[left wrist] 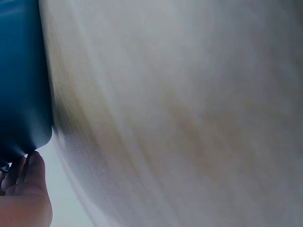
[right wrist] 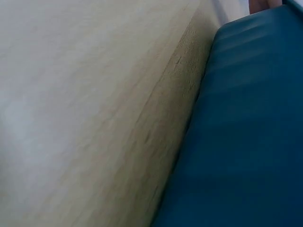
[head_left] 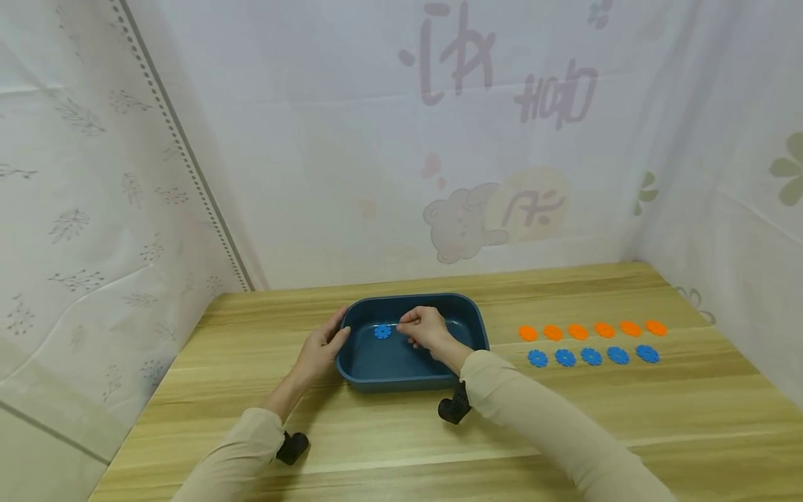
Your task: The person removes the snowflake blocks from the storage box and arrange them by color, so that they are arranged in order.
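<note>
A dark blue rectangular plastic bin (head_left: 401, 383) stands on the table in front of the person. My left hand (head_left: 323, 346) grips its left wall, thumb over the rim and the other fingers outside; in the left wrist view those fingers (left wrist: 34, 172) lie against the outer wall. One blue notched plastic disc (head_left: 383, 332) lies inside the bin, left of its middle. My right hand (head_left: 429, 329) reaches over the front right wall into the bin, thumb and forefinger tips together just right of that disc, with nothing visible between them.
Right of the bin, a row of several orange discs (head_left: 577, 332) lies on the wooden table (head_left: 389, 446). Nearer the person, several blue notched discs (head_left: 591, 357) form a second row. A printed cloth curtain (head_left: 351, 139) rises behind the table and along its sides.
</note>
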Action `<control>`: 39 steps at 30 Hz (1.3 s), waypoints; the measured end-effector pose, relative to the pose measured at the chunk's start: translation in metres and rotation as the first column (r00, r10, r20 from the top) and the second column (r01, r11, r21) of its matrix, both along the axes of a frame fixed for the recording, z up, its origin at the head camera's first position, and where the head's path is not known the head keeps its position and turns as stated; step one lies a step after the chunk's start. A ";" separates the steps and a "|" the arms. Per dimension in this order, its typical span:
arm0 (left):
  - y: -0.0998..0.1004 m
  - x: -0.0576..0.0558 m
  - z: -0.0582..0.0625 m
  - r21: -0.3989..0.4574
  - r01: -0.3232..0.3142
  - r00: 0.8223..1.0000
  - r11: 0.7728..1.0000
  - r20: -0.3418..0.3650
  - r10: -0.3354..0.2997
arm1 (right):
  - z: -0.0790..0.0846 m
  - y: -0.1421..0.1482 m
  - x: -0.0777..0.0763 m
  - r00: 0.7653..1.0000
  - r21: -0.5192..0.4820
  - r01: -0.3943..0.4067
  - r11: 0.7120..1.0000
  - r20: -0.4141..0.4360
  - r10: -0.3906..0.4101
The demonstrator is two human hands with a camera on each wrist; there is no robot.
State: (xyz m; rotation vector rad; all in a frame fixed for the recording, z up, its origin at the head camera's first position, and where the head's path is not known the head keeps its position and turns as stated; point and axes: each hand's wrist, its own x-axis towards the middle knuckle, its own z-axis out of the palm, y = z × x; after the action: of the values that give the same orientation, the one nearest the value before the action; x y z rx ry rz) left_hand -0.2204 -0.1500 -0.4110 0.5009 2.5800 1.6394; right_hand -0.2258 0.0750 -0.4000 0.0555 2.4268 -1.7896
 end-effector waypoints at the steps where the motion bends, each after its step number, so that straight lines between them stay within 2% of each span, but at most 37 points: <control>1: 0.000 0.000 0.000 0.001 0.000 1.000 1.000 0.000 0.000 | -0.001 -0.002 -0.001 1.000 0.005 0.004 1.000 -0.001 -0.004; 10: 0.002 -0.001 -0.002 0.007 0.005 1.000 1.000 0.008 -0.005 | -0.006 -0.020 -0.007 1.000 0.042 0.007 0.999 -0.019 -0.007; 26: 0.000 -0.002 -0.002 0.016 0.025 0.999 1.000 0.029 -0.025 | -0.012 -0.030 -0.010 0.996 0.194 0.034 0.980 -0.089 -0.017; 31: -0.002 -0.001 -0.002 0.020 0.020 0.999 1.000 0.027 -0.021 | -0.011 -0.034 -0.011 0.996 0.276 0.053 0.960 -0.089 -0.029; 39: -0.003 0.001 0.000 0.031 0.018 0.998 0.999 0.056 -0.020 | -0.011 -0.042 -0.015 0.994 0.414 0.093 0.905 -0.090 -0.061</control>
State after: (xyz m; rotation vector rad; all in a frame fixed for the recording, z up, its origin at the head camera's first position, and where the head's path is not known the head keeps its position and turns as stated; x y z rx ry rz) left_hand -0.2196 -0.1528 -0.4114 0.4725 2.5063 1.6638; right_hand -0.2406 0.0335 -0.4114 0.1280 2.8566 -1.2817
